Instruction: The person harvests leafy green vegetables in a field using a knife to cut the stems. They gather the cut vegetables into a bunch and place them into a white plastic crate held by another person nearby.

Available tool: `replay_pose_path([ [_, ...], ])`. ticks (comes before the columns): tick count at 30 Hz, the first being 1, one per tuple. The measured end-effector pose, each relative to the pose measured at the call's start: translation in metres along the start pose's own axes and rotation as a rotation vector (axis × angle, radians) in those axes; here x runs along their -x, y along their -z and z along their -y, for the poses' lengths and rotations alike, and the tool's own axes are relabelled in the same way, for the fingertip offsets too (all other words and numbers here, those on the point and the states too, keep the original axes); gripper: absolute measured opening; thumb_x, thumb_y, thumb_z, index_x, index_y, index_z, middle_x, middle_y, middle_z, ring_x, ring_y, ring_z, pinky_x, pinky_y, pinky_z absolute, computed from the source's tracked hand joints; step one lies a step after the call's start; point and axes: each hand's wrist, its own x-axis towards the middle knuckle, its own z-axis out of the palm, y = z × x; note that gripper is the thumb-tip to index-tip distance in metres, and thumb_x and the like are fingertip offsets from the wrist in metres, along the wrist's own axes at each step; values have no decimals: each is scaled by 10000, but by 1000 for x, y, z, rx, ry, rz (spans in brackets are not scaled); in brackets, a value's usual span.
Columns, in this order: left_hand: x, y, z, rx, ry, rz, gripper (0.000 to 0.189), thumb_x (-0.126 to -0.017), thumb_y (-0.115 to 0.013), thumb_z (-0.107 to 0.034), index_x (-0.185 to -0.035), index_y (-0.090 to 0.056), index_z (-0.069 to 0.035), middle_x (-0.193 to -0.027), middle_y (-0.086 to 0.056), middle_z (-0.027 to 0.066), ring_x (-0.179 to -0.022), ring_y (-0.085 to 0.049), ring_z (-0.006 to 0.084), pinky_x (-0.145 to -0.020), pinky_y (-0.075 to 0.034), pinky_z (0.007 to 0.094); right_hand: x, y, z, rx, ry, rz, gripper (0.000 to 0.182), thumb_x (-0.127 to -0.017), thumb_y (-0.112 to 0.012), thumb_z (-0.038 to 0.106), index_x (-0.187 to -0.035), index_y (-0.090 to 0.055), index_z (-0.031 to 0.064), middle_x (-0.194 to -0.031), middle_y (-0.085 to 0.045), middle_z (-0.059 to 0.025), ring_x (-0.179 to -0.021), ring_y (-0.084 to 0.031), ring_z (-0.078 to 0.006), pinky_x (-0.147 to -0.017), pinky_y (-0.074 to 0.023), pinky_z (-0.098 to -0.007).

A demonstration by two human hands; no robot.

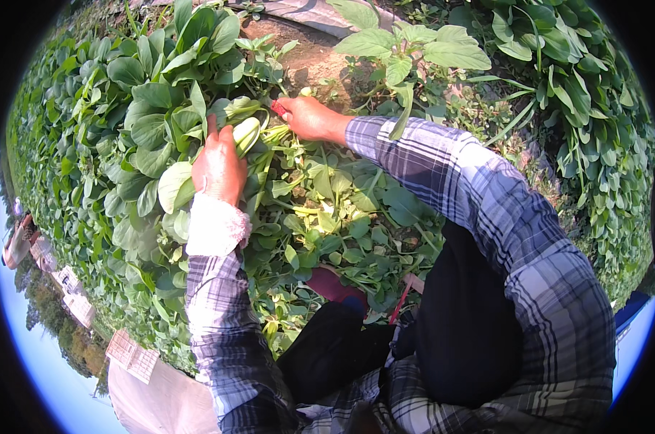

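My left hand [219, 168] is at the edge of the bed, its fingers closed around leafy greens [246, 135]. Pale leaf undersides show beside its thumb, and foliage hides part of the fingers. Yellow-green stems [276, 133] stretch from this bunch towards my right hand [312, 118]. That hand is curled, with a small red object [278, 107] at its thumb and fingers; what the object is cannot be made out. A pink-white terry cuff [219, 225] wraps my left wrist.
Dense greens [116, 163] fill the left side, and another leafy row [582, 97] runs along the right. A tall broad-leaved weed [398, 51] overhangs my right forearm. Cut leaves [333, 217] litter the ground before my feet. Another person [17, 244] is at the far left.
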Motion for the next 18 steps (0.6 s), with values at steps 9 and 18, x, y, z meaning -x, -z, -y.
replay_pose_path([
  [9,16,-10,2,10,-4,-79,636,-617,-733,-34,-1208,-500,-64,-1407,-383,104,-927,-631,326,-749,-532,388,-19,-5,11,198,-35,126,349,-845,-520,84,-1191,-556,60,-1071,-624,-212,-1007,-608,-355,-856,-482,-424],
  [18,43,-23,7,-18,-206,-380,534,-630,-604,46,-1159,-535,45,-1400,-410,94,-651,-599,269,-630,-476,357,-19,7,18,-910,-399,63,235,-899,-557,294,-878,-517,63,-718,-520,-26,-543,-492,-96,-415,-378,-228],
])
